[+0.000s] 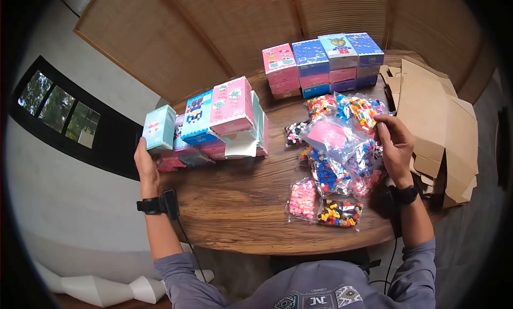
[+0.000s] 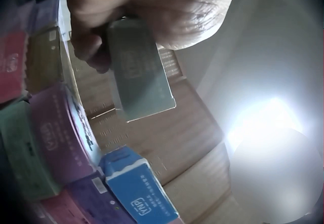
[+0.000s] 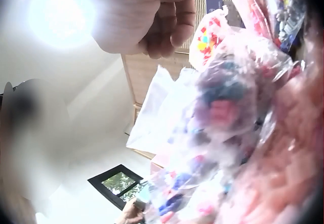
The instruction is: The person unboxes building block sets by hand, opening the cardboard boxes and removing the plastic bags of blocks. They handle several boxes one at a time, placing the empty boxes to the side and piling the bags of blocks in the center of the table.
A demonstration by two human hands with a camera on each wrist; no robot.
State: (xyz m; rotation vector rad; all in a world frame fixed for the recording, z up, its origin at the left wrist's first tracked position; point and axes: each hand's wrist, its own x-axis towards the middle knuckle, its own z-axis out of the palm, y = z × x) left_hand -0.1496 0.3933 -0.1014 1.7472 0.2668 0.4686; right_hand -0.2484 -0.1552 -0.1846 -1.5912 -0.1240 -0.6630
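Note:
My left hand [image 1: 146, 164] grips a mint-green box [image 1: 160, 128] at the left end of a group of toy-brick boxes. In the left wrist view the box [image 2: 144, 82] is seen from its end, with fingers [image 2: 87, 49] bent along one side. My right hand [image 1: 396, 151] hovers at the right of a heap of clear bags of small coloured bricks [image 1: 331, 170]. Its fingertips overlap a bag of orange and yellow bricks [image 1: 364, 115]. In the right wrist view those fingers [image 3: 167, 29] are loosely curled, and nothing shows between them.
A pink box [image 1: 233, 107] and a blue box [image 1: 196, 119] top the left group. More stacked boxes [image 1: 311, 58] stand at the back of the wooden table [image 1: 235, 202]. Flattened cardboard [image 1: 430, 116] lies along the right edge. A folding screen [image 1: 240, 31] stands behind.

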